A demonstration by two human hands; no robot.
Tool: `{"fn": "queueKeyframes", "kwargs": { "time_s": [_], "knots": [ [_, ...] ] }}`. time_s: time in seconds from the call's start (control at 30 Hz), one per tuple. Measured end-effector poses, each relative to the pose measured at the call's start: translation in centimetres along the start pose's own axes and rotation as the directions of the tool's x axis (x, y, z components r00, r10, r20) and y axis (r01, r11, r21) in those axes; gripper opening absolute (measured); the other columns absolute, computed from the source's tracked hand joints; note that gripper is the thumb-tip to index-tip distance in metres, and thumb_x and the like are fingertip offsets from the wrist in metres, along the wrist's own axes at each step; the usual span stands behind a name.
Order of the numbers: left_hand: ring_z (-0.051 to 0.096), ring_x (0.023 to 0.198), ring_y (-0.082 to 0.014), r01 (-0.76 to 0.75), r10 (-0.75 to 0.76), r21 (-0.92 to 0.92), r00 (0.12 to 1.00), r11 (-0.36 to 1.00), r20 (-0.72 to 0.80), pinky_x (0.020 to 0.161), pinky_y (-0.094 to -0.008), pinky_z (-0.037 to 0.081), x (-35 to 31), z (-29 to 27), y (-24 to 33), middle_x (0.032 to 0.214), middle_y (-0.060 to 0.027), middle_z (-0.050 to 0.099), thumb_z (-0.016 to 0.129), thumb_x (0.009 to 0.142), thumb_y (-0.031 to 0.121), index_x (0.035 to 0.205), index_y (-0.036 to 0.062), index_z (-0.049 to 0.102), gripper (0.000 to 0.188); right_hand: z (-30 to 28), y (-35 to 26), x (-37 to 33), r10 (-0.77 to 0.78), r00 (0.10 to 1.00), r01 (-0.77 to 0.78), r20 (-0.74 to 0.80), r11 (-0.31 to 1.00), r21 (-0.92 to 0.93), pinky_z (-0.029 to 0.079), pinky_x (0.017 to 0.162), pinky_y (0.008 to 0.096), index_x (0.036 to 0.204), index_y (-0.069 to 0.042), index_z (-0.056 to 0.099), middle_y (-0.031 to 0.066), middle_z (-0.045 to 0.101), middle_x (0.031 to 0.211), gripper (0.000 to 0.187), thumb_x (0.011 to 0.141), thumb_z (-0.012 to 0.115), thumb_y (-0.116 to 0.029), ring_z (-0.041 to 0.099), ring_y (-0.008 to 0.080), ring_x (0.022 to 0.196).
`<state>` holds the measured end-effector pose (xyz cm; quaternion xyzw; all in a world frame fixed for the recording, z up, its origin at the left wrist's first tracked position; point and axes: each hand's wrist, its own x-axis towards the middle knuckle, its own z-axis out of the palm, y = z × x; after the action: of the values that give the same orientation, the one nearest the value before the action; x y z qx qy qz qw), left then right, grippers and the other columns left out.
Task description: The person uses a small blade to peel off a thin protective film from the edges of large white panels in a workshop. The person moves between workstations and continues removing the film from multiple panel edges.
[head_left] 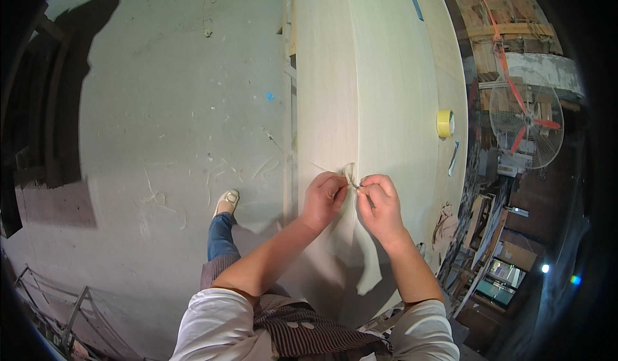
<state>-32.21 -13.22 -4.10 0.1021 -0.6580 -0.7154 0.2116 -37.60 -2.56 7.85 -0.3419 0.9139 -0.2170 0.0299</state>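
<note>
Both hands meet over the long seam of pale wood-grain sheets [393,71] on the workbench. My left hand [323,200] is closed in a pinch on a thin pale strip [368,261], which looks like veneer or tape. Just right of the seam, my right hand [381,208] pinches the same strip, its fingertips almost touching those of the left. A small loop of the strip curls up beyond the fingers. Its longer end hangs toward me over the near part of the sheets. The exact grip points are partly hidden by the fingers.
A yellow tape roll [445,123] and a blue-handled tool [453,158] lie along the bench's right side, near crumpled scraps [444,224]. A blue piece [416,4] sits farther off. Beyond stands a round caged fan [526,121]. Scraps litter the grey floor [174,103] at left.
</note>
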Motion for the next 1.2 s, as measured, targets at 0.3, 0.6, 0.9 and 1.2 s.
{"fn": "queueKeyframes", "kwargs": {
  "time_s": [0.3, 0.6, 0.9, 1.2],
  "knots": [
    [0.063, 0.077, -0.0306, -0.035, 0.034, 0.038, 0.999, 0.999, 0.015, 0.068, -0.0387, 0.052, -2.4, -0.1, 0.5, 0.084, -0.0103, 0.064, 0.071, 0.075, -0.006, 0.088, 0.0047, 0.063, 0.019, 0.1, -0.4, -2.8, 0.003, 1.000, -0.003, -0.018, 1.000, 0.009, 0.054, 0.074, 0.0351, 0.084, 0.001, 0.062, 0.0140, 0.061, 0.097, 0.008, 0.081, 0.068, 0.007, 0.064, 0.0278, 0.085],
    [0.062, 0.077, -0.0312, -0.033, 0.032, 0.040, 0.999, 0.999, 0.016, 0.069, -0.0395, 0.051, -5.0, 0.2, 0.9, 0.083, -0.0105, 0.064, 0.070, 0.076, -0.006, 0.088, 0.0057, 0.063, 0.018, 0.1, -1.1, -5.4, -0.004, 1.000, 0.005, -0.026, 0.999, 0.053, 0.052, 0.073, 0.0378, 0.083, 0.003, 0.060, 0.0145, 0.060, 0.096, 0.009, 0.080, 0.068, 0.006, 0.061, 0.0309, 0.085],
    [0.063, 0.080, -0.0319, -0.043, 0.044, 0.052, 0.999, 0.998, -0.014, 0.073, -0.0391, 0.052, -7.9, 0.4, 1.4, 0.085, -0.0122, 0.064, 0.069, 0.077, -0.006, 0.089, 0.0042, 0.065, 0.016, 0.1, -1.8, -8.1, 0.003, 1.000, -0.002, -0.027, 0.998, 0.059, 0.052, 0.073, 0.0385, 0.083, 0.003, 0.060, 0.0159, 0.060, 0.096, 0.008, 0.080, 0.067, 0.006, 0.061, 0.0319, 0.084],
    [0.063, 0.082, -0.0330, -0.041, 0.041, 0.045, 0.999, 0.998, 0.005, 0.074, -0.0394, 0.051, -12.0, 0.5, 1.6, 0.087, -0.0127, 0.065, 0.069, 0.076, -0.006, 0.089, 0.0039, 0.066, 0.017, 0.0, -2.8, -11.9, 0.023, 1.000, -0.022, -0.009, 0.998, 0.064, 0.053, 0.072, 0.0389, 0.084, 0.003, 0.060, 0.0157, 0.060, 0.097, 0.009, 0.080, 0.067, 0.006, 0.062, 0.0323, 0.084]
  ]
}}
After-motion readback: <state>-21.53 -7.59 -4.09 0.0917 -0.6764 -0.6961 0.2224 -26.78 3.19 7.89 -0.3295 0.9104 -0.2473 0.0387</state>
